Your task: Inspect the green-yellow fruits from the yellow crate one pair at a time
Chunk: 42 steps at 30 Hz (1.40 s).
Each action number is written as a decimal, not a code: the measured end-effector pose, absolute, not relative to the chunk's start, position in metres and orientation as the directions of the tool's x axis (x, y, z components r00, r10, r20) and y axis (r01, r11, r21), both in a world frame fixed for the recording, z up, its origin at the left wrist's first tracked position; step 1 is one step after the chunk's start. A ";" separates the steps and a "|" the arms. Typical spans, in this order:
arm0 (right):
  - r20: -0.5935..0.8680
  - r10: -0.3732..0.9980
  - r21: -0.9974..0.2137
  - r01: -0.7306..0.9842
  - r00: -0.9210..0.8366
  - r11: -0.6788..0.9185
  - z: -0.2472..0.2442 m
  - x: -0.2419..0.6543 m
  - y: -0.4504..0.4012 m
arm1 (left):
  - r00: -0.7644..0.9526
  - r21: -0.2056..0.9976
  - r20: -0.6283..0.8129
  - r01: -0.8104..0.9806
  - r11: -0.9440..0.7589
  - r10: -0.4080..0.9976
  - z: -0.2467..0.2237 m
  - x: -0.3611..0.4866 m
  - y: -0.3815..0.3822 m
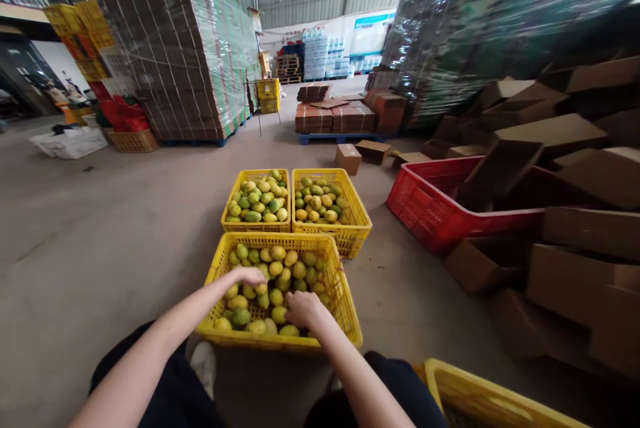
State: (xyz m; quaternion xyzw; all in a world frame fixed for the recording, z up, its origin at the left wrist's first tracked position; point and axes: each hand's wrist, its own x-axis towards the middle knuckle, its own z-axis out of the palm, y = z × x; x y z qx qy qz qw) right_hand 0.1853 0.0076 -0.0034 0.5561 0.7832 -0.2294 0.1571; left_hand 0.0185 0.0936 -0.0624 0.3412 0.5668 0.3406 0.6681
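Note:
A yellow plastic crate (pixel 350 308) right in front of me holds many oval, yellow-green fruits (pixel 276 269), some with darker green stripes. My left hand (pixel 251 276) reaches over the left-middle of this crate, its fingers curled down around a yellow fruit (pixel 261 289). Lower and to the right, my right hand (pixel 303 310) is inside the crate, its fingers bent beside another yellowish fruit (pixel 279 315). The back of that hand hides what its fingers hold, if anything. A patch of the crate's slotted floor shows between the fruits near both hands.
Two more yellow crates, left (pixel 231 215) and right (pixel 361 218), stand behind, both full of similar fruit. Another yellow crate (pixel 480 385) is at lower right. A red crate (pixel 425 215) and a heap of cardboard boxes (pixel 575 281) fill the right side. Wrapped pallet stacks (pixel 165 48) stand further back.

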 end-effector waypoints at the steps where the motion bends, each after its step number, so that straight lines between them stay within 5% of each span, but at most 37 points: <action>1: -0.502 0.799 -0.182 0.944 -0.330 0.276 -0.004 0.185 0.007 | 0.102 0.822 -0.567 0.008 0.569 0.818 -0.074 0.003 0.077; 10: -0.490 0.802 -0.213 0.939 -0.342 0.270 -0.005 0.185 -0.002 | -0.094 0.593 -0.732 0.401 0.698 0.675 -0.146 -0.074 0.034; 26: -0.544 0.774 -0.192 0.946 -0.324 0.261 -0.021 0.200 -0.004 | -0.037 0.509 -0.704 0.669 0.541 0.709 -0.204 -0.056 0.070; 36: -0.335 0.831 -0.189 0.896 -0.443 0.402 -0.004 0.193 -0.002 | 0.211 0.571 -0.717 0.724 0.386 0.665 -0.128 -0.054 0.098; 42: -0.056 0.883 -0.341 0.840 -0.466 0.422 0.000 0.176 0.000 | 0.623 0.837 -0.544 0.361 0.411 0.562 -0.033 -0.031 0.087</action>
